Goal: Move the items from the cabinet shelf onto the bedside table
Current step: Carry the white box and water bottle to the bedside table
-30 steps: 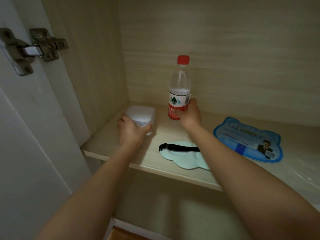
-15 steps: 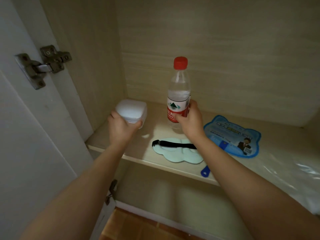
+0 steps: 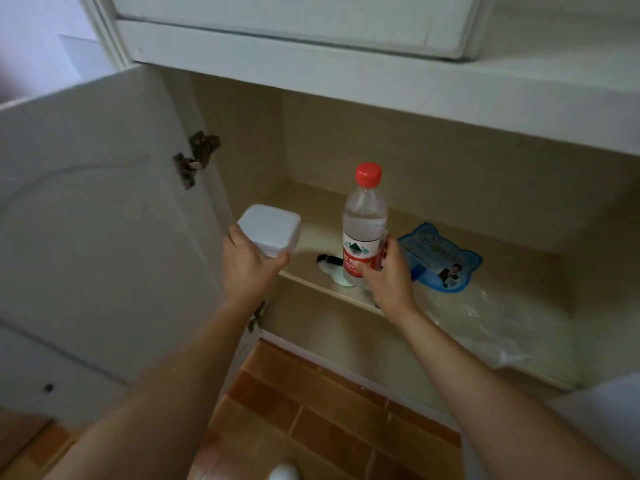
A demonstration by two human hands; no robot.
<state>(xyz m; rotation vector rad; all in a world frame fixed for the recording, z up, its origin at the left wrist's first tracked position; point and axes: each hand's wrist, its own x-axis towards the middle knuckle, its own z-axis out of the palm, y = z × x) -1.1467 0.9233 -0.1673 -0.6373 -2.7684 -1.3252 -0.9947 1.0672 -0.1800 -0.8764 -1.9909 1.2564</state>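
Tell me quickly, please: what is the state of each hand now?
Left hand: closed on the white box, held up.
Right hand: closed around the water bottle, upright.

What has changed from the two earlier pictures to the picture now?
The left hand lifted the white box off the shelf and drew it outward; the right hand did likewise with the water bottle. Both grips are unchanged. The blue card and the strapped pad stayed on the shelf.

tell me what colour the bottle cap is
Red: the bottle cap shows clearly in the head view, atop the clear bottle.
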